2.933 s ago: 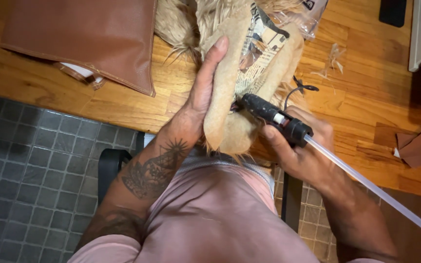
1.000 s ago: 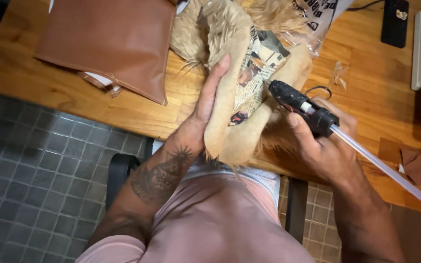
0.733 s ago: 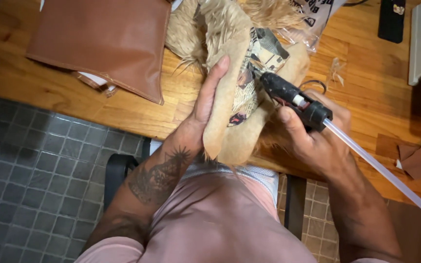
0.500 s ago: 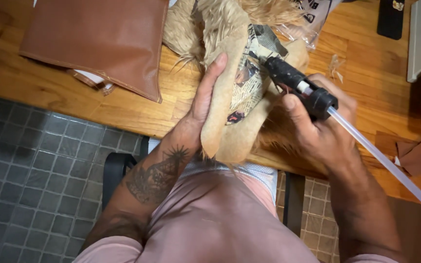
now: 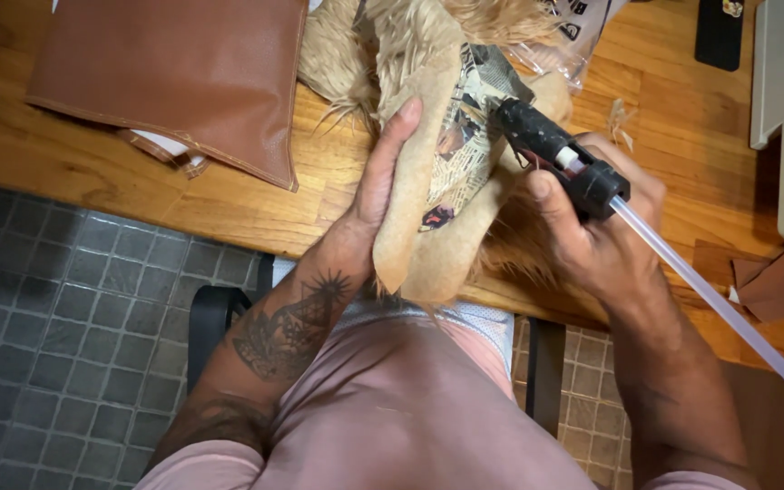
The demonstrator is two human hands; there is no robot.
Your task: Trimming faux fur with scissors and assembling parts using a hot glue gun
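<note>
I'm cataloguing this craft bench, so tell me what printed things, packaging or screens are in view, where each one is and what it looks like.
Printed newspaper-pattern fabric: inside the furry tan piece between the hands, white with black and colour patches.
Clear plastic bag: top edge, crinkled, with black print.
Dark phone-like slab: top right on the wooden table, black rectangle.

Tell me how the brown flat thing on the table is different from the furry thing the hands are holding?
The brown leather piece is smooth and plain; the furry piece is shaggy tan, with printed paper inside. The leather piece lies flat on the wooden table, untouched; the furry piece is folded open, steadied by the left hand while the right hand points a black glue gun at it. Both rest on the table.
</note>
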